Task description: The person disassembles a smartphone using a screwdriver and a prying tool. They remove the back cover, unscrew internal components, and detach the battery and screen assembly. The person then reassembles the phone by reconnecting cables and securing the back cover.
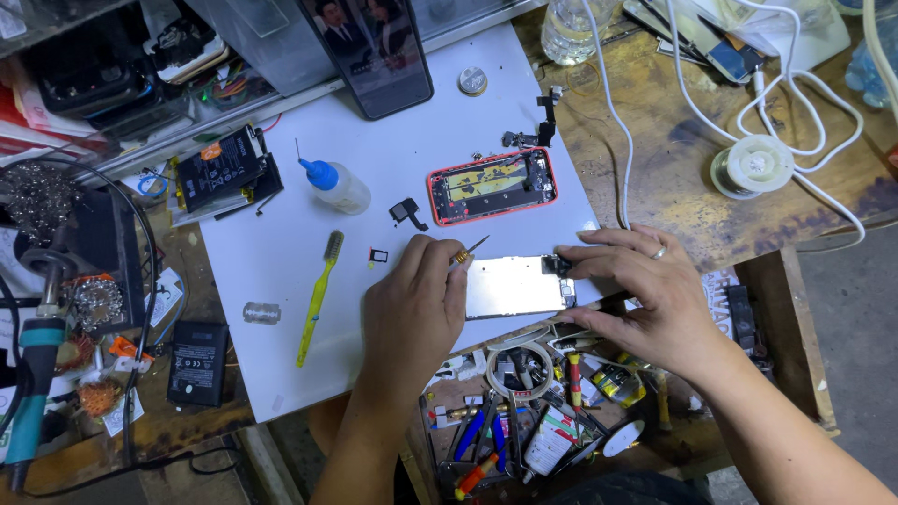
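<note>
1. Left hand [412,313] pinches a small screwdriver [465,252] over the metal-backed screen panel [513,286].
2. Right hand [645,295], fingers curled, pins the panel's three-o'clock end.
3. At twelve o'clock, the red phone shell [492,185]; a slip could likely gouge the panel.

A yellow toothbrush [318,297], a blue-capped squeeze bottle [335,185] and a red-framed phone body [492,186] lie on the white mat [271,271].
</note>
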